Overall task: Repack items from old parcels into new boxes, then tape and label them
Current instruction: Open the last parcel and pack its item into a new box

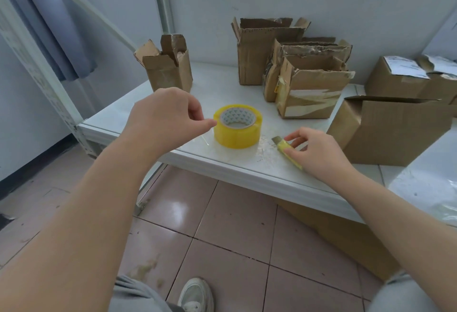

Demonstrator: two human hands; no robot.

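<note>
A yellow tape roll (237, 126) is seen lying flat on the white table (222, 161), hole upward, near the front edge. The left hand (165, 116) is held just beside the roll on its left side; thumb and forefinger are brought together at the roll's upper rim, and a thin clear strip of tape appears to be pinched there, though the contact itself cannot be made out sharply. The remaining fingers are curled in.

To the right of the roll, a yellow box cutter (286, 149) is pressed down on the table under the right hand (319, 153). Its grey blade end is pointed toward the roll, and its body is gripped between thumb and fingers, with the rear end hidden beneath the palm. Roll and cutter are set apart by a bare strip of table flecked with small scraps.

Behind the roll, several opened, torn old parcels are stood up: a small one (168, 69) at the back left and a cluster (296, 74) at the back centre. An open new box (388, 128) is placed just to the right of the right hand, close to the knuckles. Two labelled boxes (408, 76) are stacked against the wall at far right. Below the table edge, pink floor tiles (235, 225) and a grey shoe (195, 294) are shown.
</note>
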